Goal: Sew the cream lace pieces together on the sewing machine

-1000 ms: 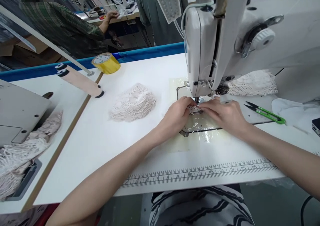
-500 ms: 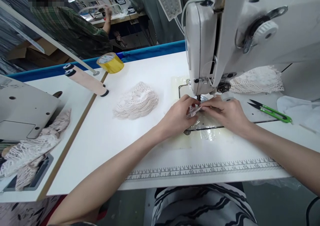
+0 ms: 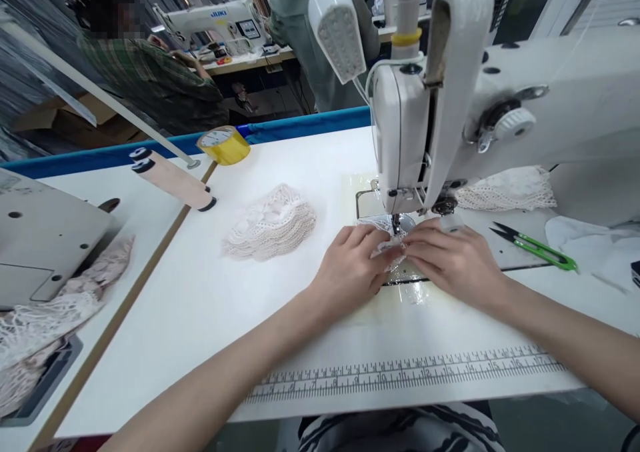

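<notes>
Left hand (image 3: 353, 265): fingers curled, pinching the near left edge of the lace piece (image 3: 387, 239) against the machine bed
Right hand (image 3: 447, 259): fingers bent, pinching the right edge of the same piece, fingertips almost meeting those of the left
Lace piece: small, pale, lying on the needle plate directly under the needle (image 3: 396, 224), mostly hidden by both hands
Sewing machine (image 3: 435, 119): white head above the hands; foot position (raised or lowered) not discernible
Unsewn stock, by judgement: lace pile (image 3: 270, 224) on the tabletop (image 3: 200, 292) to the left, well apart from the hands
Second pile (image 3: 507, 189): lace behind the machine arm, to the right; sewn or unsewn not discernible
Progress, by judgement: one piece at the needle, placed or being stitched; seam not visible, so extent done unknown; left pile apparently waiting
Snips (image 3: 537, 245): green-handled, lying to the right of the right hand, untouched
Tape roll (image 3: 223, 144): yellow, at the far tabletop edge
Ruler strip (image 3: 410, 367): printed scale along the near tabletop edge
Background: other persons at a separate machine beyond the tabletop
</notes>
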`<state>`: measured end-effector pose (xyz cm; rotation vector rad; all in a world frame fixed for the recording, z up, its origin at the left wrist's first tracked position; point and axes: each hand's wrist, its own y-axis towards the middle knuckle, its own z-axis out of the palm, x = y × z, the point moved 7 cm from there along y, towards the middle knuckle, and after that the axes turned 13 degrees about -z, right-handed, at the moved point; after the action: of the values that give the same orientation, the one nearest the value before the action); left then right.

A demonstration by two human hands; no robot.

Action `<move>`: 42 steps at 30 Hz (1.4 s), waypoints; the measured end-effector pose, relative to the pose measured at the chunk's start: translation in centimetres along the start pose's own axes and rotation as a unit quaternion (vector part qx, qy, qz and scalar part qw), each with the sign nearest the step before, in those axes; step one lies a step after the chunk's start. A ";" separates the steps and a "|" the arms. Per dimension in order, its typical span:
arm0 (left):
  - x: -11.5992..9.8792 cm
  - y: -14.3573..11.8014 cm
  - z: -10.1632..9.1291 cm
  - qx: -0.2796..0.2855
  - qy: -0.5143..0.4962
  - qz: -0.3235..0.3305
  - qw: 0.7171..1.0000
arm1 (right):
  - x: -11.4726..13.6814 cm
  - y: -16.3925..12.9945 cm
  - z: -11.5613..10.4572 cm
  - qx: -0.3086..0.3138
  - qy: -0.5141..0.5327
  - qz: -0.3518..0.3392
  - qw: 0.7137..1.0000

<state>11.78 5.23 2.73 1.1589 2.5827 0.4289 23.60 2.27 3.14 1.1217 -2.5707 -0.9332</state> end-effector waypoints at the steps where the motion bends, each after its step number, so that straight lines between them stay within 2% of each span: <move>1: -0.4 -0.4 -0.1 -0.015 0.025 0.011 1.000 | 0.3 0.0 -0.1 0.006 -0.025 -0.016 1.000; 3: -0.9 -0.8 -0.2 -0.029 0.052 0.022 0.998 | 0.9 0.1 -0.1 0.021 -0.064 -0.045 0.997; 7: -1.0 -0.9 -0.3 -0.018 0.057 0.020 0.998 | 1.6 0.1 0.1 0.048 -0.098 -0.090 0.990; 16: -0.4 -0.9 -0.2 -0.009 0.046 0.013 0.999 | 2.0 0.2 0.0 0.050 -0.113 -0.111 0.986; 28: 0.5 0.1 0.2 -0.036 0.052 0.002 0.998 | 0.9 0.9 0.3 0.041 -0.130 -0.090 0.987; 33: -0.5 -0.5 -0.3 -0.058 0.056 0.022 0.996 | 0.8 0.6 0.6 0.050 -0.130 -0.082 0.987; 37: -1.3 -1.2 -0.5 -0.056 0.044 0.035 0.997 | 1.0 0.4 0.3 0.033 -0.101 -0.069 0.992; 42: -1.3 -1.4 -0.6 -0.044 0.045 0.032 0.998 | 0.8 0.0 0.3 0.036 -0.039 -0.052 0.997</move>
<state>11.51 3.26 2.95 1.2202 2.5789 0.6161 22.98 1.85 2.85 1.2729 -2.6493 -0.9320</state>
